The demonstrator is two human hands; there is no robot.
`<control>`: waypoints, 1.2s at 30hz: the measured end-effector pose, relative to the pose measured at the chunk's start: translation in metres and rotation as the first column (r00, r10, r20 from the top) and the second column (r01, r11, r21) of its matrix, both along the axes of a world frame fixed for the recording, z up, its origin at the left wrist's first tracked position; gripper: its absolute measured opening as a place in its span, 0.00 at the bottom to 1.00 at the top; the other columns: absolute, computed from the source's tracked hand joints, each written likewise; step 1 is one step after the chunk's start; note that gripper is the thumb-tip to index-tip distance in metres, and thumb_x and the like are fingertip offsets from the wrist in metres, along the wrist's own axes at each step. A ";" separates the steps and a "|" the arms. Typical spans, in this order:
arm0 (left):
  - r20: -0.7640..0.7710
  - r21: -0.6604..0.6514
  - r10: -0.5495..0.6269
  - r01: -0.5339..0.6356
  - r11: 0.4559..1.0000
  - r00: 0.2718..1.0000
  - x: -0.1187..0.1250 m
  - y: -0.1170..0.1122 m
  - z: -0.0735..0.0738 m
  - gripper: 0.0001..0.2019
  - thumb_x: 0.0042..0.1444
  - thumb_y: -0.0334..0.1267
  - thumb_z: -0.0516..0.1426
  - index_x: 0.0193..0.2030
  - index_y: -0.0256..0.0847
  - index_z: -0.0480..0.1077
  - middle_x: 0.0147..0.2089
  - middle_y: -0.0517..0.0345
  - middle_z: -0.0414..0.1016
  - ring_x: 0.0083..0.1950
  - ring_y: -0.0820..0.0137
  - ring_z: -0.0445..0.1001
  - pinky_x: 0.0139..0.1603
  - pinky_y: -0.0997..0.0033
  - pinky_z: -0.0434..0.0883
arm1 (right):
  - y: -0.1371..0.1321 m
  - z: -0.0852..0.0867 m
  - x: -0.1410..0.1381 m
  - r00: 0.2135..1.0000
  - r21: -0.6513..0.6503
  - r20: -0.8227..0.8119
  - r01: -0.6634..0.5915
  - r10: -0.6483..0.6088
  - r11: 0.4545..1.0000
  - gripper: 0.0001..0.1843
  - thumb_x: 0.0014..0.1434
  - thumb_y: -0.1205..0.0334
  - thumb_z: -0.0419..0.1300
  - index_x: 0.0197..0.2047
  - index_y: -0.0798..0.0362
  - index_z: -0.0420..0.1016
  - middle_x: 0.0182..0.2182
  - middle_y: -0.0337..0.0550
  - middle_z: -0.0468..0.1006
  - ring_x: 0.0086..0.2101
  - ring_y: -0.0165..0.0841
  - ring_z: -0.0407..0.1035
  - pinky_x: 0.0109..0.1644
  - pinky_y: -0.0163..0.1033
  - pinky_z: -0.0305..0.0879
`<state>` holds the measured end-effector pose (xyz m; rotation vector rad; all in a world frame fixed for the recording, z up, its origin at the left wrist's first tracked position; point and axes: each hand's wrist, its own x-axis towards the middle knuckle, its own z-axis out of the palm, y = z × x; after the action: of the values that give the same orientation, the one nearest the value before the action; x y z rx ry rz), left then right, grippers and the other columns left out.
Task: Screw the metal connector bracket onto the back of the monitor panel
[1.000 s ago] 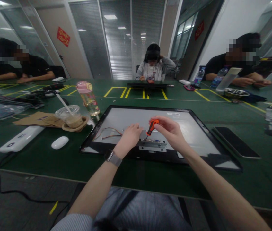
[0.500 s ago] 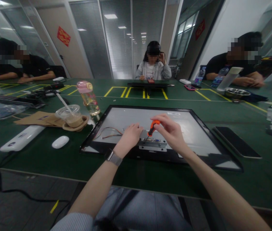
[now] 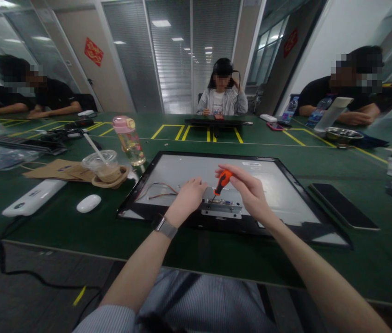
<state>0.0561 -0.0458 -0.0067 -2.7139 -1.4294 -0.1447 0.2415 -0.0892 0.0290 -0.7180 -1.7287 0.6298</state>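
Observation:
A black-framed monitor panel [image 3: 286, 194] lies face down on the green table, its grey metal back up. My right hand [image 3: 247, 189] is closed round a small orange-handled screwdriver [image 3: 222, 181], whose tip points down at a metal connector bracket [image 3: 224, 208] near the panel's front edge. My left hand [image 3: 189, 196] rests on the panel just left of the bracket, fingers curled against it; a watch is on that wrist. Thin red and white wires [image 3: 157, 190] run across the panel to the left of my left hand.
Left of the panel are a white mouse [image 3: 88, 203], a white bar-shaped device [image 3: 34, 197], a plastic cup with a straw [image 3: 100, 165] and a pink-lidded bottle [image 3: 128, 141]. A black phone [image 3: 343, 211] lies to the right. Other people sit around the table.
The screwdriver handle has shifted slightly up and right in my right hand. My left hand stays at the bracket. The person opposite has raised their head.

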 end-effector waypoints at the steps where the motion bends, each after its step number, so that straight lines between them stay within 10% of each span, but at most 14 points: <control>1: 0.002 0.000 -0.003 0.003 1.000 1.000 0.000 0.000 0.000 0.15 0.63 0.24 0.48 0.50 0.37 0.71 0.50 0.47 0.71 0.49 0.60 0.71 0.51 0.60 0.70 | 0.000 0.000 0.000 1.000 -0.007 -0.002 -0.007 0.007 1.000 0.20 0.70 0.64 0.52 0.60 0.39 0.74 0.47 0.43 0.79 0.48 0.38 0.73 0.54 0.51 0.69; 10: -0.004 0.004 0.009 -0.009 1.000 1.000 0.001 -0.001 0.002 0.15 0.65 0.24 0.47 0.50 0.38 0.71 0.49 0.47 0.71 0.48 0.60 0.71 0.50 0.61 0.70 | 0.000 0.002 -0.001 0.999 0.047 -0.011 0.035 -0.034 0.998 0.13 0.67 0.62 0.57 0.50 0.40 0.81 0.41 0.42 0.74 0.43 0.37 0.71 0.50 0.48 0.68; 15: 0.003 0.001 0.007 -0.007 1.000 1.000 0.001 -0.001 0.000 0.15 0.64 0.24 0.48 0.51 0.38 0.71 0.50 0.47 0.71 0.48 0.60 0.71 0.50 0.61 0.70 | 0.004 -0.003 0.002 0.978 -0.135 -0.155 -0.162 0.141 0.978 0.14 0.69 0.59 0.56 0.53 0.39 0.78 0.41 0.41 0.78 0.45 0.38 0.73 0.52 0.50 0.69; 22: -0.009 -0.025 0.033 -0.033 0.999 0.999 0.002 0.000 0.002 0.17 0.63 0.22 0.47 0.51 0.38 0.71 0.49 0.47 0.72 0.49 0.60 0.71 0.50 0.62 0.70 | 0.006 -0.003 -0.002 0.965 -0.156 -0.248 -0.126 0.085 0.980 0.05 0.54 0.64 0.70 0.34 0.43 0.82 0.34 0.37 0.73 0.36 0.33 0.68 0.40 0.42 0.70; 29: -0.018 -0.009 0.025 -0.026 1.000 1.000 0.002 -0.001 0.002 0.16 0.63 0.23 0.47 0.51 0.38 0.71 0.51 0.46 0.71 0.49 0.60 0.72 0.50 0.61 0.71 | 0.005 -0.007 -0.002 0.944 -0.254 -0.272 -0.257 0.186 0.932 0.13 0.63 0.55 0.64 0.51 0.39 0.80 0.43 0.40 0.79 0.45 0.36 0.73 0.53 0.47 0.69; 36: -0.020 -0.024 0.019 -0.020 1.000 1.000 0.001 0.001 0.000 0.15 0.64 0.24 0.47 0.51 0.36 0.71 0.51 0.46 0.72 0.50 0.60 0.71 0.51 0.60 0.71 | 0.003 -0.002 -0.003 0.934 -0.204 -0.269 -0.293 0.234 0.934 0.06 0.62 0.52 0.65 0.38 0.42 0.82 0.42 0.40 0.78 0.45 0.37 0.73 0.51 0.46 0.70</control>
<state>0.0574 -0.0451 -0.0065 -2.7115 -1.4610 -0.1005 0.2383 -0.0859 0.0273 -0.5487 -1.5481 1.0857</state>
